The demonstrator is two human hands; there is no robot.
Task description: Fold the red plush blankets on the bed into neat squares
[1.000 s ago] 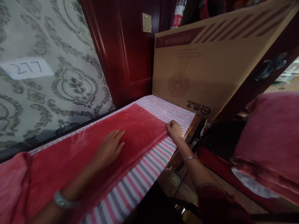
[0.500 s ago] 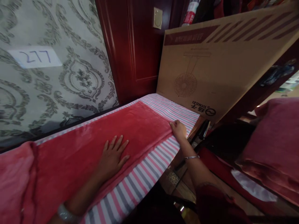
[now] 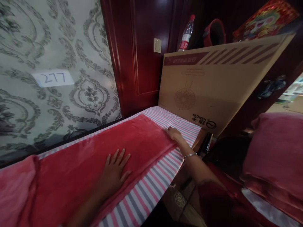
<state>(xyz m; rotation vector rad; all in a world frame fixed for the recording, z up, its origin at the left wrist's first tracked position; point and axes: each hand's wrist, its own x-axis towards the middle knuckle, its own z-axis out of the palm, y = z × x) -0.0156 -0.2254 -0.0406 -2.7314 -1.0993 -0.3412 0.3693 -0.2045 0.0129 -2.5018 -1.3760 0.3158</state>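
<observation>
A red plush blanket (image 3: 94,164) lies folded in a long strip on a striped cloth (image 3: 151,186) of pink, grey and white. My left hand (image 3: 115,170) rests palm down on the middle of the blanket, its fingers spread. At the blanket's right end, my right hand (image 3: 174,134) has its fingers closed at the edge; its thumb is hard to see. A thicker folded part of the blanket (image 3: 16,186) is heaped at the far left.
A large cardboard box (image 3: 213,88) stands beyond the right end. On top are a plastic bottle (image 3: 186,37) and a red decorated packet (image 3: 265,23). More folded pink plush fabric (image 3: 274,151) sits at the right. A paper marked 277 (image 3: 54,78) is on the patterned wall.
My right hand has shifted from the blanket's near right corner a little along its end edge, away from me. My left hand stays flat on the blanket. The view has tilted up.
</observation>
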